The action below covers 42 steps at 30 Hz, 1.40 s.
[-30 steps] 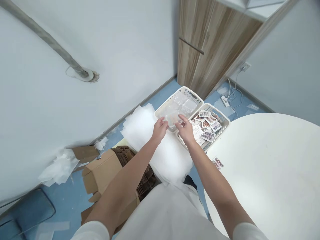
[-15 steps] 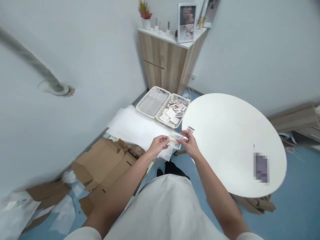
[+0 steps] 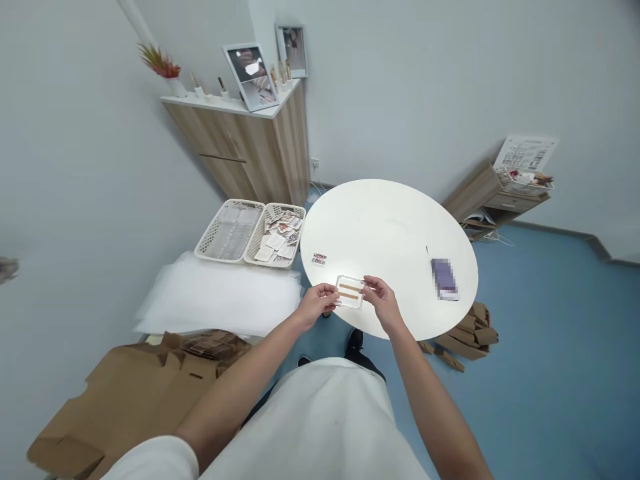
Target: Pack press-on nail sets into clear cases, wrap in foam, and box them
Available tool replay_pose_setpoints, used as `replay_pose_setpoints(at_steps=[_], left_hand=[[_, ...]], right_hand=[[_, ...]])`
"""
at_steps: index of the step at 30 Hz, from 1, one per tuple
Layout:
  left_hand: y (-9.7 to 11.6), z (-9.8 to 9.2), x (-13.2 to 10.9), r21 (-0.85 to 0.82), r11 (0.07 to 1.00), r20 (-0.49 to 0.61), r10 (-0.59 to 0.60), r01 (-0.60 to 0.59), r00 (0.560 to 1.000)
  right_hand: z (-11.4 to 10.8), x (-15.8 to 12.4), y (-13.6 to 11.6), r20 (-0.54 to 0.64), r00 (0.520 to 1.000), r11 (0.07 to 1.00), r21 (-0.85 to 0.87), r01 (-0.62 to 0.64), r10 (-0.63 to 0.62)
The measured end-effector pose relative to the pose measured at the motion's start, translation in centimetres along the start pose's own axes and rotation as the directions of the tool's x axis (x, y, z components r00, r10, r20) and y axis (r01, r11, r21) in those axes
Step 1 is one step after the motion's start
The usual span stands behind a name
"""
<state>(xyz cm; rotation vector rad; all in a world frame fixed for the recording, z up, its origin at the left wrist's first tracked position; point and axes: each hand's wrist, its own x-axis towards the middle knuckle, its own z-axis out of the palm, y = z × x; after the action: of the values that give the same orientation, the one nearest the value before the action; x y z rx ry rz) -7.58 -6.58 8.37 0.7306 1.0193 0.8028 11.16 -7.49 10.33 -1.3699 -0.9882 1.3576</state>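
Note:
Between my two hands is a small clear plastic box with two tan strips inside it. My left hand pinches its left side, and my right hand grips the right side. The box is held over the near edge of a round white table. On that table, just beyond my hands to the left, lies a small set of reddish press-on nails. Whether the box's lid is fastened I cannot make out.
Left of the table stand a white basket of clear plastic boxes and a basket of printed cards. White foam sheets and flattened cardboard lie nearer. A blurred purple object rests on the table's right. Behind stands a wooden cabinet.
My view has turned to the right, and my body now faces the table more squarely. The clear box, still in both hands, has moved from beside the table to over its near edge.

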Motion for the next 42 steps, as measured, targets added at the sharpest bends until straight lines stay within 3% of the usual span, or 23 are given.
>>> replay_pose_setpoints(at_steps=[6,11,13,16,19,23,27,31,33,36,39,42], left_hand=[[0.2,4.5,4.2,0.221,0.972,0.039,0.072,-0.078,0.997],[0.7,8.3,7.1,0.355,0.924,0.162,0.093,-0.146,0.982],[0.6,9.6,8.2,0.355,0.925,0.138,0.089,-0.133,0.987],[0.1,10.8,9.3,0.295,0.952,0.010,0.079,-0.078,0.997],[-0.8,11.4,9.4,0.233,0.972,-0.087,0.038,-0.017,0.996],[-2.3,11.9,8.7,0.257,0.963,-0.077,-0.067,0.085,0.995],[-3.1,12.5,8.8,0.240,0.969,-0.048,-0.045,0.056,0.998],[-3.0,12.9,9.6,0.192,0.981,-0.121,0.025,-0.001,0.992],[-2.8,12.9,10.0,0.178,0.984,-0.147,0.041,-0.014,0.988],[-2.4,13.0,10.5,0.183,0.983,-0.126,0.055,-0.031,0.991],[-2.2,13.0,10.9,0.201,0.978,-0.079,0.068,-0.051,0.995],[-2.0,13.2,11.0,0.224,0.972,-0.022,0.082,-0.075,0.996]], right_hand=[[-6.2,2.7,-0.4,0.035,0.999,0.998,-0.066,-0.013,0.015],[-9.9,5.0,-0.6,0.128,0.991,0.994,-0.103,-0.025,0.038],[-11.0,5.6,-0.4,0.166,0.984,0.991,-0.130,-0.044,0.066],[-12.4,6.2,0.1,0.134,0.984,0.989,-0.112,-0.099,0.114],[-13.4,6.4,0.7,0.063,0.989,0.990,0.018,-0.137,0.135],[-14.1,6.1,1.4,0.014,0.984,0.964,0.200,-0.177,0.178],[-13.6,5.2,2.0,-0.014,0.975,0.934,0.290,-0.209,0.222],[-12.8,4.0,2.5,-0.028,0.967,0.909,0.349,-0.227,0.252],[-12.9,3.5,2.8,-0.037,0.966,0.920,0.316,-0.232,0.256],[-13.7,3.1,3.0,-0.015,0.981,0.972,0.137,-0.190,0.194],[-15.2,2.9,2.6,0.050,0.998,0.991,-0.126,-0.037,0.044],[-16.4,3.0,1.7,0.166,0.981,0.928,-0.338,0.154,-0.102]])
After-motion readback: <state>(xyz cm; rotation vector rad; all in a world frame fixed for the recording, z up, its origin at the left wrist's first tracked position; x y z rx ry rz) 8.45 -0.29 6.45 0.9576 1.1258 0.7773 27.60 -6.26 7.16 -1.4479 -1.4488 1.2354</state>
